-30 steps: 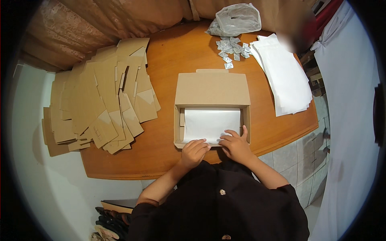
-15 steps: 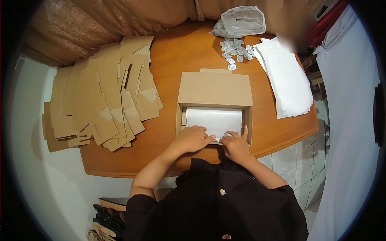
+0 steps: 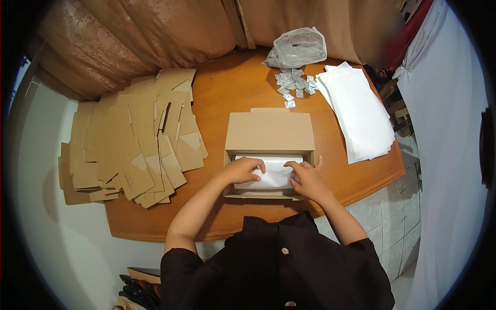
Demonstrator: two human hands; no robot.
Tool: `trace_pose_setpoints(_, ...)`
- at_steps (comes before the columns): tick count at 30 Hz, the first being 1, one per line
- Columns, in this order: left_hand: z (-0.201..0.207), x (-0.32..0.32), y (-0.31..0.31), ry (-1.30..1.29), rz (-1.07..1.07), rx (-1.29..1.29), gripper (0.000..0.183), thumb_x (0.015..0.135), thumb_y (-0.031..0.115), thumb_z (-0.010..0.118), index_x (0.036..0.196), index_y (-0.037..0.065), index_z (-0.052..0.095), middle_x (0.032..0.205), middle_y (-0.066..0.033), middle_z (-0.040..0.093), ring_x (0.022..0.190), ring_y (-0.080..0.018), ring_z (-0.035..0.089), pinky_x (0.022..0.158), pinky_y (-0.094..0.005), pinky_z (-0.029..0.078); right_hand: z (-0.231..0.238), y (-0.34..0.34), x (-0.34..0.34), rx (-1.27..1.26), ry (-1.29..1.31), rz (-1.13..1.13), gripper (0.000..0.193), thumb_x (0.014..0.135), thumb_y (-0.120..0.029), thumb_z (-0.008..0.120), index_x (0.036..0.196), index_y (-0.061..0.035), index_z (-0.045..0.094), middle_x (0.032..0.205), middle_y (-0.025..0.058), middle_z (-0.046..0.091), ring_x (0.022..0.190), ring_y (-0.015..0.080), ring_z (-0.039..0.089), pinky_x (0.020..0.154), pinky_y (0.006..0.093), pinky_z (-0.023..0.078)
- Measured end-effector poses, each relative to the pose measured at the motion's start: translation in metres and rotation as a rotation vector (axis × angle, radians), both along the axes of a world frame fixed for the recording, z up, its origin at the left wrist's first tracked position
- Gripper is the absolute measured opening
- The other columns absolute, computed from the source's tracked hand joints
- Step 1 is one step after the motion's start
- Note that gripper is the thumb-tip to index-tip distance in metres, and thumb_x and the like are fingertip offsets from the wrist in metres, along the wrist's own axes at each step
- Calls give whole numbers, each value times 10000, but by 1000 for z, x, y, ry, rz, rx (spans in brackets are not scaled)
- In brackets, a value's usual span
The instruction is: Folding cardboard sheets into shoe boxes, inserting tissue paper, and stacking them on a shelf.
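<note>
An open cardboard box stands on the table in front of me, its lid raised on the far side. White paper lines the inside and bulges up between my hands. My left hand curls its fingers and thumb on the paper's left part. On the right part, my right hand bends its index finger and thumb around the paper, with another finger sticking up by the box's right wall. What lies beneath the paper is hidden.
A spread stack of flat, unfolded cardboard boxes covers the table's left side. Beyond the open box lie several small silvery sachets beside a clear plastic bag. A pile of white paper sheets rests on the wooden table's right side.
My hands have moved from the box's near edge inward, away from me, and the paper's near part is now raised and folded up. The view has tilted slightly upward.
</note>
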State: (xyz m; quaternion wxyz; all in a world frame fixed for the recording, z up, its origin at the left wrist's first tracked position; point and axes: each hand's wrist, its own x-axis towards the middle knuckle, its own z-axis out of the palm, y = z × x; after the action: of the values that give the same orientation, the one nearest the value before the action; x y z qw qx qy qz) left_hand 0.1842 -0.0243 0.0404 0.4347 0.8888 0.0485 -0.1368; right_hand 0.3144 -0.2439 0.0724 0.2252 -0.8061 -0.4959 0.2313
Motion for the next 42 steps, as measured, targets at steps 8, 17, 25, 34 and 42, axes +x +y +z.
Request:
trace_pose_setpoints(8, 0, 2, -28, -611, -24, 632, 405, 760, 152, 643, 1150, 142, 534, 1168, -93, 556, 1082, -249, 532, 833, -389, 425, -41, 31, 18, 173, -439, -16, 274, 747, -94, 622, 1015, -114, 566, 792, 36, 631, 939, 229, 545, 947, 719, 165)
trace_pose_setpoints(17, -30, -16, -26, -302, -209, 616, 484, 857, 309, 564, 1303, 153, 460, 1331, -108, 455, 1256, -295, 400, 989, -453, 345, -25, 45, 20, 399, -503, -129, 129, 744, -152, 636, 870, -145, 611, 845, -9, 574, 918, 189, 541, 972, 647, 146)
trace_pose_setpoints(25, 10, -27, -18, -292, 46, 362, 336, 887, 294, 525, 1173, 130, 593, 1224, -88, 565, 1177, -252, 484, 992, -409, 342, -35, 123, 135, 218, -273, -514, 175, 775, -214, 600, 905, -106, 644, 932, 71, 638, 909, 258, 591, 958, 592, 266)
trace_pose_setpoints(34, 24, -49, -24, -282, 252, 296, 270, 888, 240, 517, 1111, 139, 632, 1125, -53, 623, 1106, -216, 531, 950, -398, 363, -96, 167, 204, -19, -118, -391, 440, 655, -323, 777, 986, -70, 636, 1014, 135, 646, 942, 287, 614, 810, 382, 467)
trace_pose_setpoints(42, 10, -24, -23, -164, 117, 299, 282, 901, 271, 497, 1120, 154, 629, 1185, -38, 597, 1160, -212, 499, 988, -440, 334, -88, 161, 195, -203, -228, -458, 289, 742, -347, 694, 892, -102, 675, 926, 110, 650, 902, 297, 610, 855, 577, 363)
